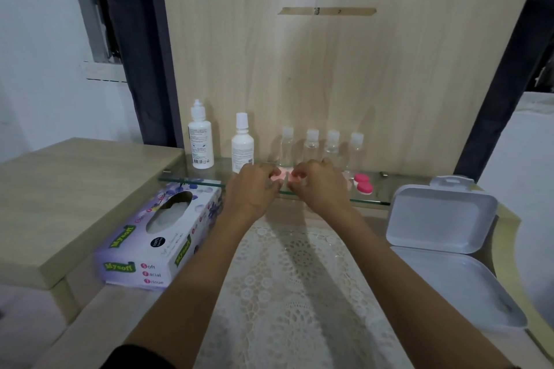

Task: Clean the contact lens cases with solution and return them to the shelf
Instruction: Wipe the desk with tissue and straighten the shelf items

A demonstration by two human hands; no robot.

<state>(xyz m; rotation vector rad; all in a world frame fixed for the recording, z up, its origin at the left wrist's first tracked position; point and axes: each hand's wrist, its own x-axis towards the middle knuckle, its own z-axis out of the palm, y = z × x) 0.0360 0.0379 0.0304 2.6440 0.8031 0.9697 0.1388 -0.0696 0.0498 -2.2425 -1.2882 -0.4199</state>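
A pale pink contact lens case (284, 174) lies on the glass shelf (398, 186) in the middle. My left hand (253, 186) pinches its left cap and my right hand (319, 186) pinches its right cap; most of the case is hidden by my fingers. A second case with bright pink caps (363, 183) rests on the shelf to the right, apart from my hands. Two white solution bottles (200, 136) (242, 144) stand at the shelf's left end, against the wooden back panel.
Several small clear bottles (311, 144) with white caps line the back of the shelf. A purple tissue box (156, 234) lies lower left. An open white plastic box (443, 237) sits at the right. A white lace cloth (293, 293) covers the table below.
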